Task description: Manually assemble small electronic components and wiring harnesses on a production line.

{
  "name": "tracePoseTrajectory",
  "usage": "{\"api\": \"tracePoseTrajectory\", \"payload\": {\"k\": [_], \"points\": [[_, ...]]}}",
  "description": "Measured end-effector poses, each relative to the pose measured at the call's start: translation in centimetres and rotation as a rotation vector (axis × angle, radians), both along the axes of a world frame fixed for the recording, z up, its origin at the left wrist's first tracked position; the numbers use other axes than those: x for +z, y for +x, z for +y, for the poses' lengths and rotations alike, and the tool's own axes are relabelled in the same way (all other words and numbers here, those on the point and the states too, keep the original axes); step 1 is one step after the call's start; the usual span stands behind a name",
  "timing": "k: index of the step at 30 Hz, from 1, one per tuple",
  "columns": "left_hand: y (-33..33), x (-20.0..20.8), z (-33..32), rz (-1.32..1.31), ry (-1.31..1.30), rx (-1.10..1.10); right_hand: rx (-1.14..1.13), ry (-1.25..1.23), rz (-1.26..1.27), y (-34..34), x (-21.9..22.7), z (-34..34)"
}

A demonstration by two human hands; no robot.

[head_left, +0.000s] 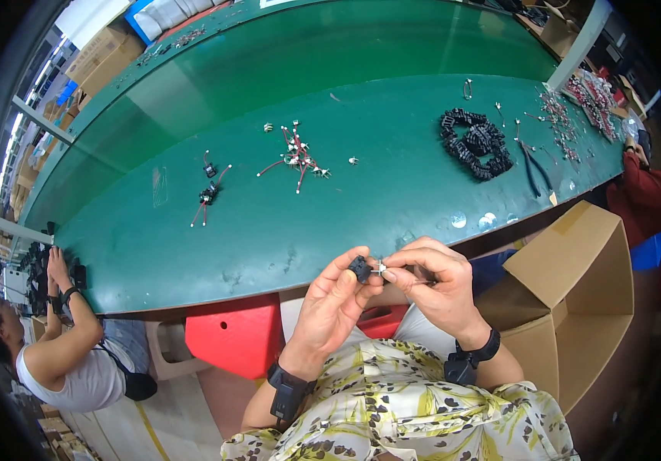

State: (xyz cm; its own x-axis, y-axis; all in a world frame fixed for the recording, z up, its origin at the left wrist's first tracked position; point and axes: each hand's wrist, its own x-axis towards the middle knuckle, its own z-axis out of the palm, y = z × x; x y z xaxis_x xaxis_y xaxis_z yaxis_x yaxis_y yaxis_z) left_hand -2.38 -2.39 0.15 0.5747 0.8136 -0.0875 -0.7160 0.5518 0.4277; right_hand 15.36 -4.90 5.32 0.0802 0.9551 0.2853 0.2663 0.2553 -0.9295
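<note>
"Black plastic block [359, 269]: where is it?"
"Your left hand [326, 309] pinches it near the flat green surface [330, 207]; your right hand [445, 288] pinches a small white connector [381, 267] right beside it."

Glossy green, matt black

The counter [361, 207] looks smooth and shiny. Near its right end, the coiled black pieces [485, 138] look like matt plastic. Off its near edge: a dark plastic-looking block [359, 269], a glossy plastic stool [234, 334], a matt cardboard box [531, 357].
</note>
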Motion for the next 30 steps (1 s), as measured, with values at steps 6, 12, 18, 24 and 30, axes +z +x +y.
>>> {"api": "tracePoseTrajectory", "payload": {"k": [6,12,18,24,30], "points": [[0.3,0.7,-0.6,0.039,0.050,-0.002,-0.007,0.005,-0.048,0.0,0.1,-0.4],[0.1,0.5,-1.0,0.034,0.006,-0.016,-0.015,0.020,-0.091,-0.3,0.0,-0.6],[0.1,0.1,-1.1,0.027,-0.021,-0.028,-0.006,0.004,-0.137,-0.3,0.1,-0.7],[0.2,-0.3,-1.1,0.005,-0.012,-0.004,0.036,0.063,-0.271,0.1,1.0,-0.7],[0.3,-0.4,-1.1,0.022,0.044,0.013,0.034,0.091,-0.300,-0.1,1.0,-0.6]]}}
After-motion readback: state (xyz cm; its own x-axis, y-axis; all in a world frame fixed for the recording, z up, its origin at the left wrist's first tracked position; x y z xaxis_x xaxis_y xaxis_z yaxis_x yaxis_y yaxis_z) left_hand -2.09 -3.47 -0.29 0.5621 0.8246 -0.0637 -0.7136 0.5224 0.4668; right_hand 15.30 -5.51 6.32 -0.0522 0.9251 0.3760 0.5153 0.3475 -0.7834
